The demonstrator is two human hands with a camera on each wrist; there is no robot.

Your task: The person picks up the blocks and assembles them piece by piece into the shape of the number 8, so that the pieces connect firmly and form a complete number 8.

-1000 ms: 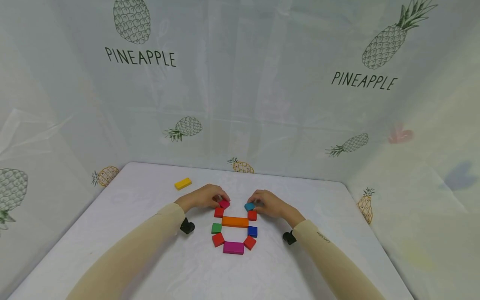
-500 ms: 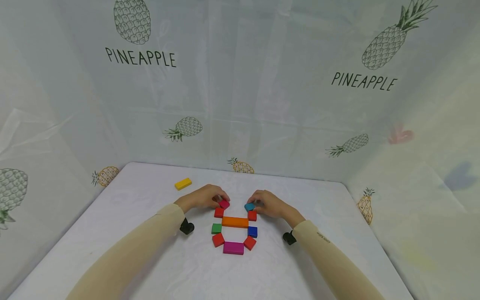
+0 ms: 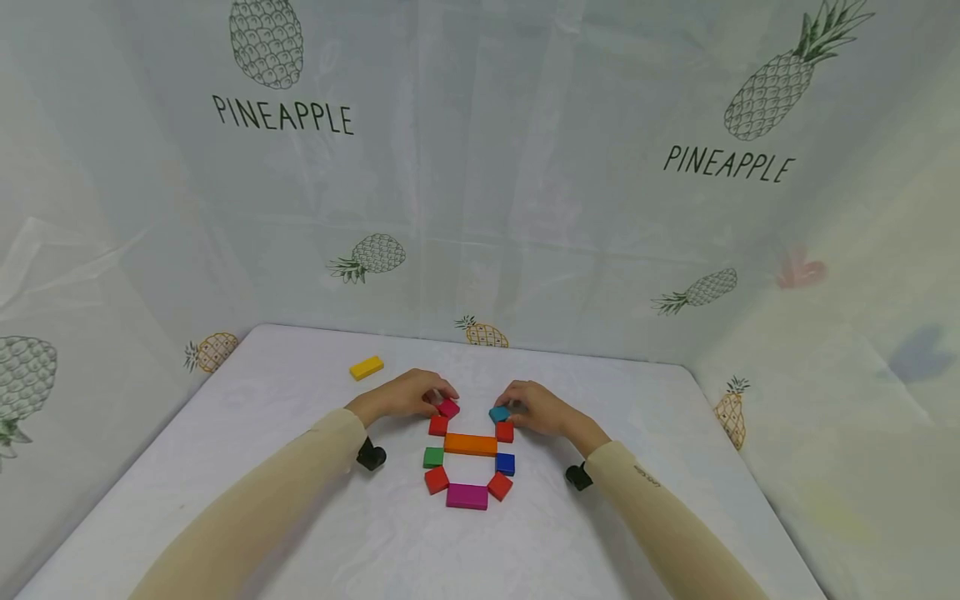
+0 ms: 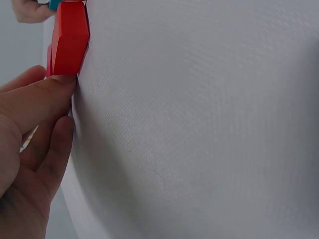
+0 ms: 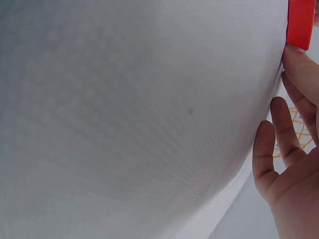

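Note:
On the white table, small flat building blocks form a symmetric figure. My left hand (image 3: 405,394) is at its upper left, thumb and fingers curled about a pink block (image 3: 448,408) set at an angle. At the upper right, my right hand (image 3: 542,408) pinches a teal block (image 3: 499,413), also angled. Just below these lie a red block (image 3: 438,426) and another red block (image 3: 505,431). An orange bar (image 3: 470,444) spans between the two sides. In the left wrist view, the left thumb is by a red block (image 4: 71,37), which partly hides the pink one.
Lower in the figure are a green block (image 3: 433,457), a blue block (image 3: 506,464), two tilted red blocks (image 3: 437,479) and a magenta bar (image 3: 467,497). A yellow block (image 3: 367,367) lies apart at the back left. A pineapple-printed curtain (image 3: 480,192) stands behind the table.
The left hand and wrist have shifted very slightly left, its fingertips a touch higher over the pink block. The right hand and the blocks look unchanged.

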